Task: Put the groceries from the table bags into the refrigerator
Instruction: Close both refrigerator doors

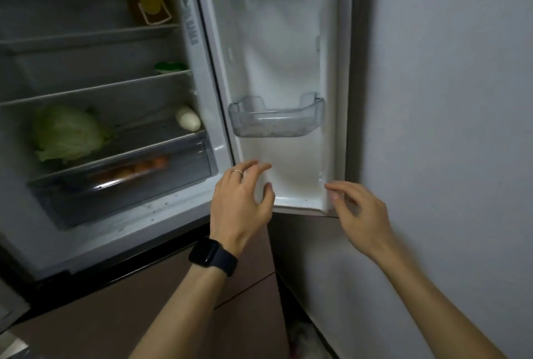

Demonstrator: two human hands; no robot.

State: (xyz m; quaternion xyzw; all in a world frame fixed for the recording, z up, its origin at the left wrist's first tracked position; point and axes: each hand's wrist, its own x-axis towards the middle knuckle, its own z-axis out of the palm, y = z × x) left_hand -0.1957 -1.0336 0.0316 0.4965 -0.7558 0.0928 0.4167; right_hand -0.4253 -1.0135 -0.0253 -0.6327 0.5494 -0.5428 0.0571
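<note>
Dim kitchen corner, grey wall to the right of both hands. From the head view the refrigerator door (282, 70) stands open; the left hand (240, 203) and right hand (360, 214) hover at its lower edge, fingers spread, holding nothing. Cabbage (67, 133) sits on a shelf up-left of the left hand. No bags visible — best leave the door wide and fetch groceries, filling the empty door bin (277, 119).

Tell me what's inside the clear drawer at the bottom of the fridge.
Through the drawer front, blurred orange shapes show, perhaps carrots or oranges. The shelf holding the cabbage covers the rest of the drawer.
</note>
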